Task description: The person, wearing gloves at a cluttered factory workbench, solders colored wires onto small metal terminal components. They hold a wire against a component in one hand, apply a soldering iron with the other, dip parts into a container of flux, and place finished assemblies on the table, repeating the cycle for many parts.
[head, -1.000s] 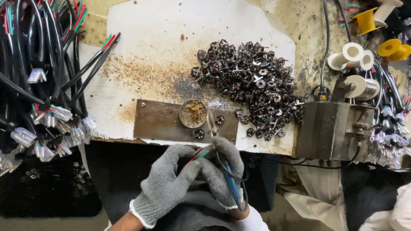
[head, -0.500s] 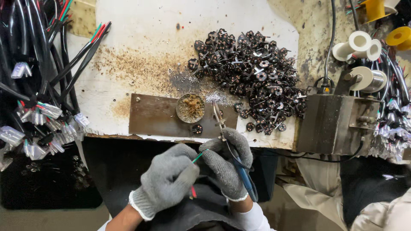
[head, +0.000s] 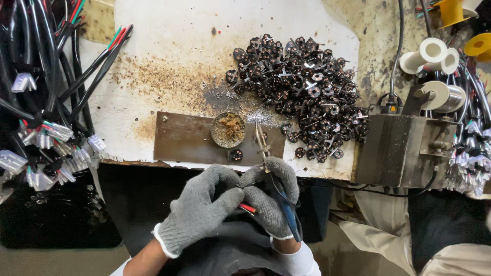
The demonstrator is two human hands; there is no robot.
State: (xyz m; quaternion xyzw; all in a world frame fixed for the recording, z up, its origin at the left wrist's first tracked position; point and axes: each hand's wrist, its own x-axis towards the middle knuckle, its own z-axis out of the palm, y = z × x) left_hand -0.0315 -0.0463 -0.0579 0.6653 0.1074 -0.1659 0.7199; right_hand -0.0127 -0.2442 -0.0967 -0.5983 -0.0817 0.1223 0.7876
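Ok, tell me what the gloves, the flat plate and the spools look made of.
Gloves: left hand and right hand wear grey knit fabric with white cuffs. Flat plate: probably metal, dull brown, rust-like stains, a screw head. Spools: likely plastic, smooth and white.

There are two gloved hands, one left hand (head: 202,212) and one right hand (head: 271,197); there is one soldering iron (head: 279,186) with a blue handle; one brown metal plate (head: 189,143) lies on the bench; on it there is one round tin (head: 228,130); one grey metal box (head: 401,151) stands at the right; three white spools (head: 432,51) and two yellow spools (head: 452,10) are visible; the dark small parts in the one pile (head: 302,82) are too many to count; the same holds for the black cables (head: 46,76) at the left.
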